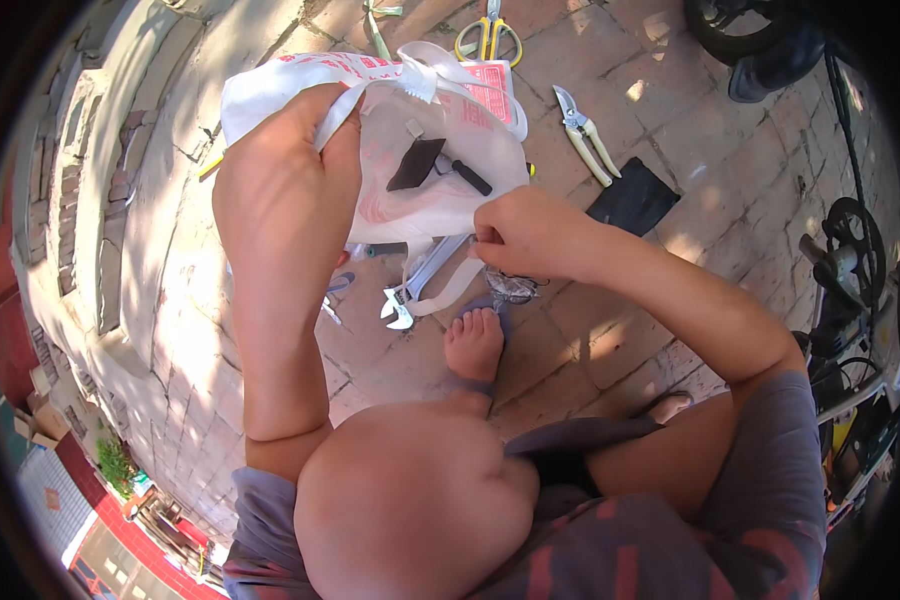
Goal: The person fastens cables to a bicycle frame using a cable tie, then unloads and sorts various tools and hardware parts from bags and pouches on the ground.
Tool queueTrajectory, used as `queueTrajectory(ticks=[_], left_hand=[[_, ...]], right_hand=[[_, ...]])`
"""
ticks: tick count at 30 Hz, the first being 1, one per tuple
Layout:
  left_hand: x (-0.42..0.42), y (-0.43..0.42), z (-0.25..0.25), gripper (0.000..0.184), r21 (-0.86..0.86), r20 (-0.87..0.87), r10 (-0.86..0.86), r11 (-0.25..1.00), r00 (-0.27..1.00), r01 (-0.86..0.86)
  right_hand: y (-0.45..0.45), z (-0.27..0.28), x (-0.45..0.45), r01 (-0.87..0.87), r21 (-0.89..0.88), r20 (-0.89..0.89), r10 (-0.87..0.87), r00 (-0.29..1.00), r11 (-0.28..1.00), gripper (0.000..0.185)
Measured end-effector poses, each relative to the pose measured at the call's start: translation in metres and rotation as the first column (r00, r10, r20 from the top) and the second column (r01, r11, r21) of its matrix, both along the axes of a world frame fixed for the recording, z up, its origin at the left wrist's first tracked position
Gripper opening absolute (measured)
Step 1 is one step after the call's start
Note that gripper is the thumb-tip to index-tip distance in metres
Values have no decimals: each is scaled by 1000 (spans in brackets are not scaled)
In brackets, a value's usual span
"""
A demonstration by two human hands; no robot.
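Observation:
A white plastic bag (440, 205) with red print hangs open between my two hands. My left hand (315, 125) is closed on the bag's upper left edge, its fingers partly hidden by the plastic. At the bag's right rim my right hand (515, 230) pinches the edge with curled fingers. Inside the bag lie a dark flat piece (416, 164) and a tool with a black handle (472, 178). Below the bag, an adjustable wrench (398, 310) shows beside one of its loose handles.
Yellow-handled scissors (489, 42) lie beyond the bag. Pruning shears (587, 137) and a black cloth-like piece (636, 196) are on the brick paving to the right. Wheeled equipment (850, 250) stands at the far right. My foot (473, 347) is below the bag.

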State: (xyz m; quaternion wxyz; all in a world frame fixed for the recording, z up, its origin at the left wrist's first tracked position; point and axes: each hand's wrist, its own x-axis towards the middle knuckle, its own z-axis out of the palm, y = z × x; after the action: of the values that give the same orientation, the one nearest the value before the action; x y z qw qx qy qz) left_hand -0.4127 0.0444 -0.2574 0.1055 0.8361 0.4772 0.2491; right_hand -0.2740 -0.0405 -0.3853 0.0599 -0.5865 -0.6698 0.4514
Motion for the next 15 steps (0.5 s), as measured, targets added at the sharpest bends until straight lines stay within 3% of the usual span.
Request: queueTrajectory(ticks=[1, 3, 6, 7, 10, 13, 15], left_hand=[[-2, 0, 1, 14, -45, -11, -18, 999, 1000, 18], [-11, 9, -3, 13, -145, -69, -93, 986, 993, 82], [-7, 2, 0, 12, -216, -129, -16, 976, 991, -13], [-11, 5, -3, 12, -275, -117, -30, 962, 993, -3], [-10, 1, 0, 13, -206, -28, 15, 978, 999, -21], [-13, 1, -6, 15, -233, -82, -31, 972, 996, 11], [-22, 11, -14, 18, -251, -161, -129, 964, 978, 86]], right_hand=[[18, 3, -7, 127, 71, -41, -125, 991, 989, 26], [55, -18, -24, 290, 209, 59, -308, 950, 934, 30], [104, -72, -52, 531, -2, 224, -517, 826, 847, 37], [106, -81, -54, 519, 45, 176, -518, 837, 853, 40], [103, -88, -56, 463, 175, 45, -477, 878, 869, 47], [103, -109, -69, 387, 176, 128, -411, 903, 905, 45], [105, -125, -74, 439, 215, 96, -466, 879, 872, 30]])
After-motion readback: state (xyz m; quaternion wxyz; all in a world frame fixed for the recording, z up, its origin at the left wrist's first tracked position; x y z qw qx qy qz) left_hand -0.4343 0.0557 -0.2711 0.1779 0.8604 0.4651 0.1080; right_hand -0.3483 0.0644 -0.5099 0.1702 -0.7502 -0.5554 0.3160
